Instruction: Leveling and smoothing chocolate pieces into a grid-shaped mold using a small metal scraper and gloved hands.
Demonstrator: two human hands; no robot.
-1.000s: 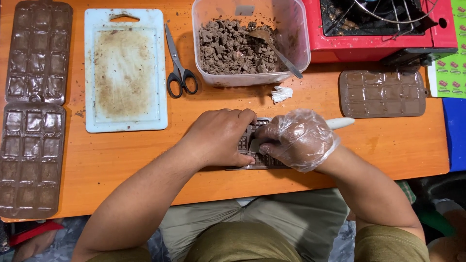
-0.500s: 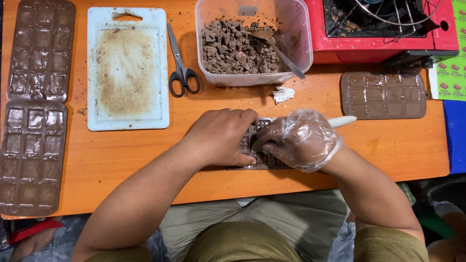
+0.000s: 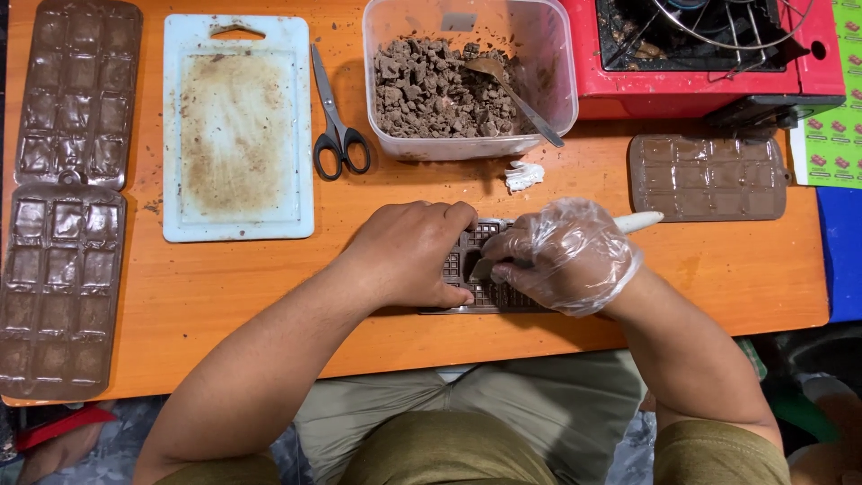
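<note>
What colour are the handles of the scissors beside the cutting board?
Black, on the scissors, seen in the head view.

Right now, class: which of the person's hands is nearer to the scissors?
Left. The bare left hand lies just below and right of the scissors; the gloved right hand sits farther right, beyond it, on the mould.

Green printed sheet with small red marks, flat at table's far right edge

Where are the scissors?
In the head view, the scissors lie on the orange table, toward its far left, between the white cutting board and the clear tub of brown chunks.
</note>
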